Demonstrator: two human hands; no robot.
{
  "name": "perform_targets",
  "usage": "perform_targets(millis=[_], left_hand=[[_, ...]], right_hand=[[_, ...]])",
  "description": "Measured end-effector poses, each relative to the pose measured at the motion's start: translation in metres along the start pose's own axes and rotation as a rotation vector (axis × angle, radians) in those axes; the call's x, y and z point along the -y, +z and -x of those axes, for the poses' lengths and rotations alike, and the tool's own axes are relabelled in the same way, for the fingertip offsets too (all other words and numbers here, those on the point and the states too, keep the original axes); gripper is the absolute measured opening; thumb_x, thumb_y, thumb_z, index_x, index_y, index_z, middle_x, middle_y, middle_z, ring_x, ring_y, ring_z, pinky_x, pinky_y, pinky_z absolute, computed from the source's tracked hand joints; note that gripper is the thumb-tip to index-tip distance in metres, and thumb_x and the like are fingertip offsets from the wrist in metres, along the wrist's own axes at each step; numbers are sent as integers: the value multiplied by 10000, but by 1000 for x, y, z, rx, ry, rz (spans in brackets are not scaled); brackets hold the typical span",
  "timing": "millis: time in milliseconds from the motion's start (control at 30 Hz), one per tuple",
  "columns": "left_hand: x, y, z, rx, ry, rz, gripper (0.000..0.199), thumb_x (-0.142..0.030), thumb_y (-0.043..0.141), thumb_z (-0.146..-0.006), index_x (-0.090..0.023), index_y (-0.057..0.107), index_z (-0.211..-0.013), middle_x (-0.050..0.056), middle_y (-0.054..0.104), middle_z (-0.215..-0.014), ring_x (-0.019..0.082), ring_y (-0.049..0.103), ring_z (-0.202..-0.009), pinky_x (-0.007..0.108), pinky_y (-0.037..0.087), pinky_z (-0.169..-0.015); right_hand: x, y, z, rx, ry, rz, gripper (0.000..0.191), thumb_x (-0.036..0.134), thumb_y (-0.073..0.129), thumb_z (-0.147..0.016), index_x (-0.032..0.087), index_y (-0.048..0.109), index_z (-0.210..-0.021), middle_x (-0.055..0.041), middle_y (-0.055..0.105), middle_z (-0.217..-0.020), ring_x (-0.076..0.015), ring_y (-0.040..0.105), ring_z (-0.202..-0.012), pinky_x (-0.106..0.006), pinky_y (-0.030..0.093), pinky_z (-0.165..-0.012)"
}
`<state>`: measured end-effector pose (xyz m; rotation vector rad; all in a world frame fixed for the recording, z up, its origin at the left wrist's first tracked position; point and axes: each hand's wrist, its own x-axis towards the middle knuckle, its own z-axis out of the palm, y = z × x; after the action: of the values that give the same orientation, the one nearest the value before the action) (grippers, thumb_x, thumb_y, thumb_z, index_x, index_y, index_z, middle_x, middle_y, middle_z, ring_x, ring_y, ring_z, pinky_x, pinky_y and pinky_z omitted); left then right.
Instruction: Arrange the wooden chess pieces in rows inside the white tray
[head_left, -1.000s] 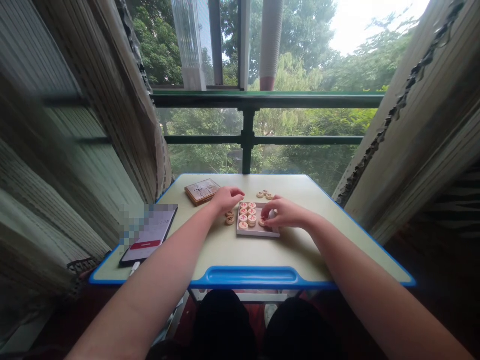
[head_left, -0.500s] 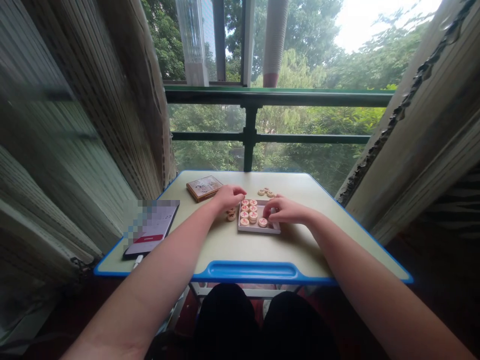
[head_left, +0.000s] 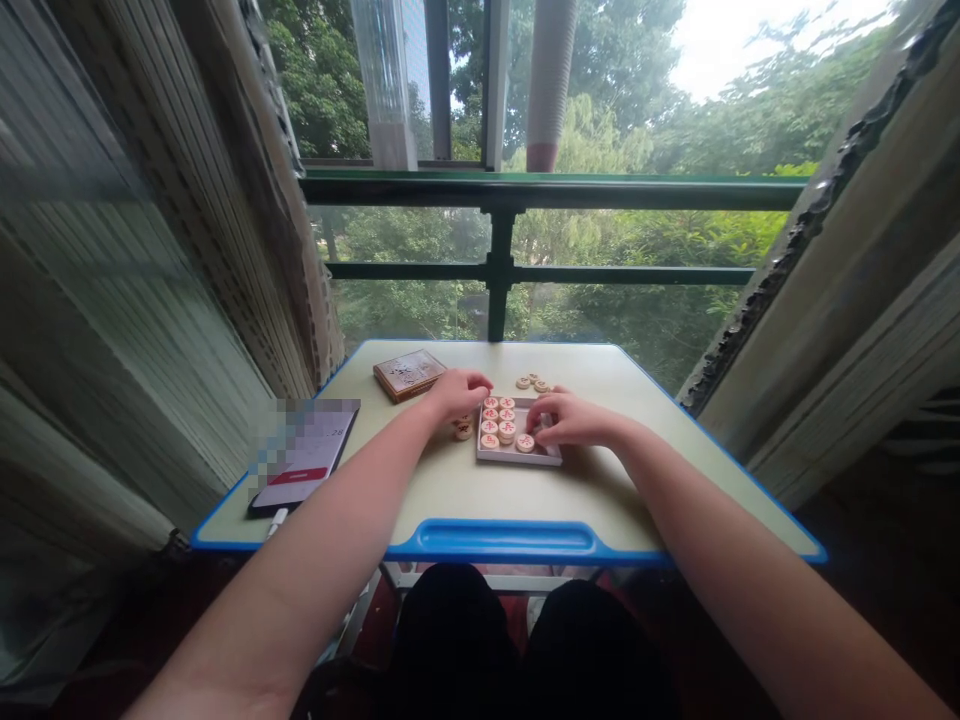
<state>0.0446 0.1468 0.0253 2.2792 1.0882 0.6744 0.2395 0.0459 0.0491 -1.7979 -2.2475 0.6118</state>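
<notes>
A shallow white box (head_left: 519, 459) on the table holds round xiangqi pieces with red characters, two columns of them (head_left: 506, 428) at its left side. One more piece (head_left: 525, 442) lies beside these columns. Reaching into the right part of the box, my right hand (head_left: 566, 418) has its fingers curled down and pinched around a piece mostly hidden by them. My left hand (head_left: 454, 394) rests at the box's upper left corner, fingers loosely bent and apart, with nothing seen in them. Below it, outside the box, sit a few stacked pieces (head_left: 463, 430), partly covered by the hand.
A flat decorated box or lid (head_left: 409, 374) lies at the back left. Several loose pieces (head_left: 533, 382) are behind the white box. A phone (head_left: 307, 465) with a cable is on the left. The table (head_left: 480, 495) has a blue rim and stands against a green railing (head_left: 555, 190).
The pale piece seen between my right fingers is now lower and mostly hidden, as the hand has sunk slightly into the box. My left hand has stayed in place.
</notes>
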Motion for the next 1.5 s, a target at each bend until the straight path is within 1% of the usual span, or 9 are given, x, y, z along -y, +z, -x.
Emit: perform_targets(millis=[100, 233, 400, 600, 767, 833, 1033, 1167, 1500], left_hand=[[1, 0, 0, 4, -2, 0, 288, -219, 511, -711, -150, 709, -908, 55, 716, -906, 188, 631, -850, 261, 486, -783], [1, -1, -1, 17, -10, 16, 284, -239, 510, -714, -158, 708, -902, 53, 715, -915, 193, 632, -861, 270, 490, -780], [1, -1, -1, 20, -6, 14, 282, -242, 515, -713, -155, 705, -903, 47, 716, -905, 191, 630, -855, 265, 486, -782], [1, -1, 0, 17, -3, 13, 282, -243, 515, -714, -151, 704, -902, 56, 713, -907, 199, 630, -861, 279, 488, -776], [3, -1, -1, 21, 19, 3, 288, -229, 504, -717, -151, 704, -910, 54, 713, -903, 191, 631, -857, 288, 482, -803], [3, -1, -2, 22, 26, -3, 285, -225, 504, -720, -153, 705, -908, 53, 713, -907, 190, 629, -863, 284, 481, -809], [2, -1, -1, 25, 9, -3, 275, -237, 517, -723, -153, 707, -902, 59, 713, -888, 196, 627, -843, 292, 484, -794], [0, -2, -1, 22, 9, -11, 268, -230, 521, -719, -159, 710, -895, 57, 714, -885, 193, 627, -838, 290, 482, -800], [1, -1, -1, 17, 15, -23, 275, -232, 506, -723, -158, 713, -890, 53, 716, -876, 192, 632, -845, 286, 489, -793]], right_hand=[[2, -2, 2, -20, -23, -9, 176, 266, 618, -642, 210, 708, -783, -38, 647, -906, -258, 479, -1058, -308, 394, -873], [1, -3, 2, -41, -30, -83, 193, 305, 608, -678, 185, 720, -781, -44, 648, -852, -215, 560, -882, -281, 435, -733], [0, -2, 3, 28, -55, -94, 267, 410, 647, -671, 190, 737, -793, -34, 660, -800, -178, 571, -762, -263, 423, -659], [3, -2, 3, 44, -82, -59, 262, 397, 640, -681, 223, 751, -842, -27, 672, -801, -190, 563, -811, -276, 420, -716], [4, -3, 4, 84, -54, -102, 239, 319, 624, -671, 204, 747, -840, -20, 668, -798, -166, 571, -758, -254, 426, -665], [3, -3, 4, 78, -65, -103, 236, 336, 630, -672, 201, 747, -827, -21, 662, -782, -164, 565, -743, -254, 420, -650], [4, -1, 3, 59, -110, -92, 251, 389, 639, -685, 206, 750, -818, -28, 658, -774, -179, 555, -780, -269, 416, -690], [6, -1, 3, 71, -105, -96, 246, 388, 645, -682, 208, 742, -818, -23, 643, -767, -173, 545, -766, -262, 413, -673], [8, 2, 3, 51, -163, -57, 252, 396, 641, -701, 216, 737, -849, -11, 599, -728, -157, 518, -739, -255, 393, -667]])
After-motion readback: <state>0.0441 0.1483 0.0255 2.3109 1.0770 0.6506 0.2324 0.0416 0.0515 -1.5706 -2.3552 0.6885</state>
